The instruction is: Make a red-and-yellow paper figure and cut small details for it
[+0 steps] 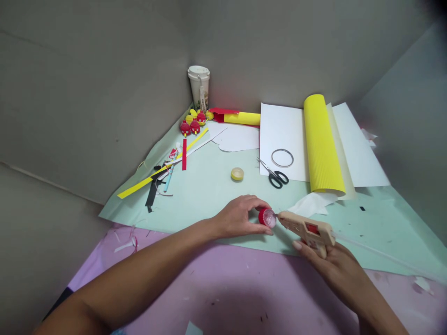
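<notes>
Between the thumb and fingers of my left hand [242, 216] is a small red corrugated paper cup [266, 217], its open side turned to the right and its inside pale and shiny. My right hand [328, 265] is wrapped round the handle of a beige hot glue gun [307, 227]. The gun's nozzle points left and meets or nearly meets the cup's rim; I cannot tell which. A clear glue stick [380, 256] sticks out of its back end. Beyond my left hand lies a small yellow paper ring [237, 174] with a pale inside.
Black-handled scissors [274, 176] and a thin ring [282, 158] lie by white sheets [282, 125] and a yellow corrugated roll [323, 144]. Paper strips [160, 173] are scattered at left. Several small red and yellow ornaments [190, 124] stand before a lidded cup [199, 86]. Grey walls close the back.
</notes>
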`<state>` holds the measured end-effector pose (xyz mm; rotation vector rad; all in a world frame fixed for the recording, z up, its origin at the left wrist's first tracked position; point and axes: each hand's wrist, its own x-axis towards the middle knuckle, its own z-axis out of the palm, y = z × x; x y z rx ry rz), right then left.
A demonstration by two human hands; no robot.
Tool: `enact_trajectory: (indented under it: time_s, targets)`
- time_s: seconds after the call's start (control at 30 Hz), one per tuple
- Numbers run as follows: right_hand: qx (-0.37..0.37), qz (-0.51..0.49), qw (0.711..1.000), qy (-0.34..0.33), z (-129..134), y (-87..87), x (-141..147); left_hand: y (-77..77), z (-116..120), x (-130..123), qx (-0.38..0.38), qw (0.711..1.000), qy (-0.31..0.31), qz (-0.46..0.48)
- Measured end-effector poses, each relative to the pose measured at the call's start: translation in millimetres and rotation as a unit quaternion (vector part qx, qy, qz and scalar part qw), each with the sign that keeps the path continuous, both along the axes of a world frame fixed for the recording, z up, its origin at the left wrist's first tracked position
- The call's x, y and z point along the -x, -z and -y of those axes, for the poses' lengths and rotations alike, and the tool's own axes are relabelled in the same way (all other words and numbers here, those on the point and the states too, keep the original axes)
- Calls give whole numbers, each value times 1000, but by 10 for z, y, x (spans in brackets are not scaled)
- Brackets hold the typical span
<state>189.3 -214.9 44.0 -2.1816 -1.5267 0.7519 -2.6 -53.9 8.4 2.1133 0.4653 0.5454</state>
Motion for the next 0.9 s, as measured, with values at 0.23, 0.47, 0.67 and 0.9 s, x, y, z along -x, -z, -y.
enact_trajectory:
  time_s: [0.23,0.47,0.67,0.9]
  targets:
    - [1,-6,1000,-23,-2,9,-42,3,-6,3,-3,1000,-1,5]
    - [-4,-23,999,-24,30,37,-29,16,-36,12,-11,1000,-3,2]
    - [11,-45,998,-40,66,20,-14,27,-71,23,-36,999,-8,2]
    - [15,-50,998,-30,71,67,2,51,-69,23,-93,996,-1,11]
